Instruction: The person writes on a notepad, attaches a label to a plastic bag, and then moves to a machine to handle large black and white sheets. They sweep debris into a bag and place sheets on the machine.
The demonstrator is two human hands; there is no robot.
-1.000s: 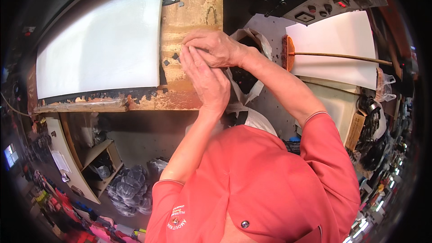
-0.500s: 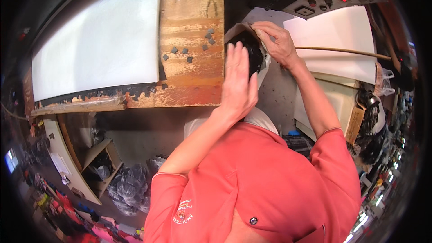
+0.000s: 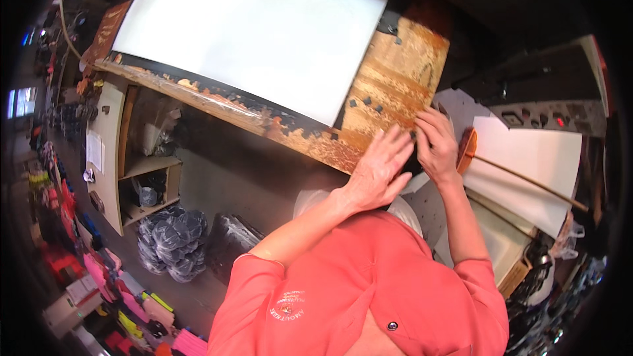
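My left hand [image 3: 381,168] lies palm down with its fingers stretched out, at the near right corner of a worn wooden board [image 3: 395,69]. Beside it, my right hand [image 3: 436,148] bends its fingers over the board's right edge. Whatever those fingers hold, if anything, is hidden. A small dark bit [image 3: 413,135] shows between the two hands. Several small dark grey cut pieces [image 3: 367,101] lie on the board left of my fingers. Something black shows just beneath my hands, mostly covered by them.
A large white sheet [image 3: 257,39] covers the table to the left. Right of me are a dark machine with a control panel [image 3: 537,118], another white sheet [image 3: 527,165] and a thin wooden stick [image 3: 527,181]. An open cabinet [image 3: 125,158] and dark plastic-wrapped bundles [image 3: 173,242] stand below left.
My view has turned, shifting the table rightward. My right hand has left the rim of the black-lined bag for the board's edge. Fewer grey pieces show on the board.
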